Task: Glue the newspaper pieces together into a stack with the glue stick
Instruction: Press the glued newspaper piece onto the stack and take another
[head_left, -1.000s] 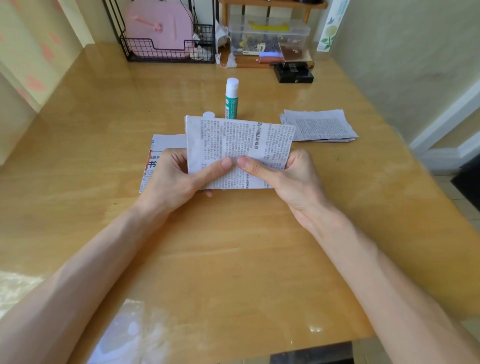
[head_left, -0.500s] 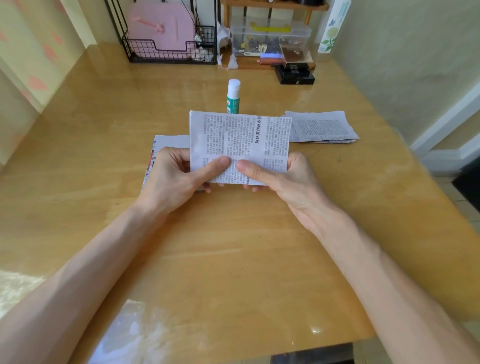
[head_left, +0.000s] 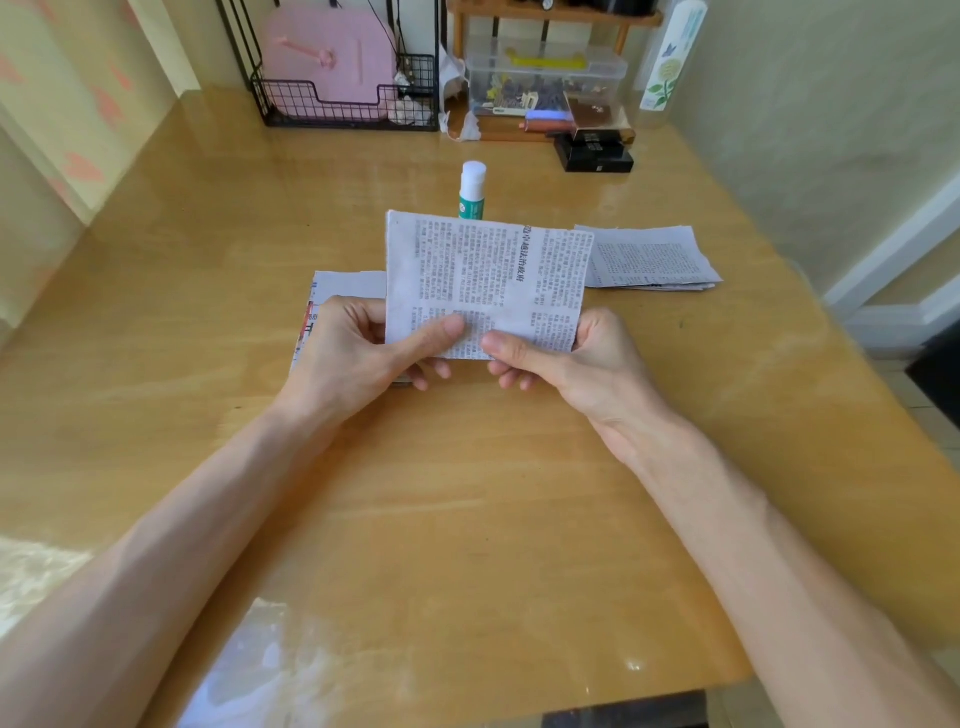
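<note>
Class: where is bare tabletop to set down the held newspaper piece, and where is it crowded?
Free: the near table before the left hand and right hand, and the left side beside the flat piece. Crowded: the far edge with wire basket and black box; glue stick and loose pile mid-table.

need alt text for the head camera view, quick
The left hand and right hand pinch the lower edge of a printed newspaper piece, held up above a wooden table. A glue stick stands behind it; another piece lies flat under the left hand, and a small pile of pieces lies to the right.
</note>
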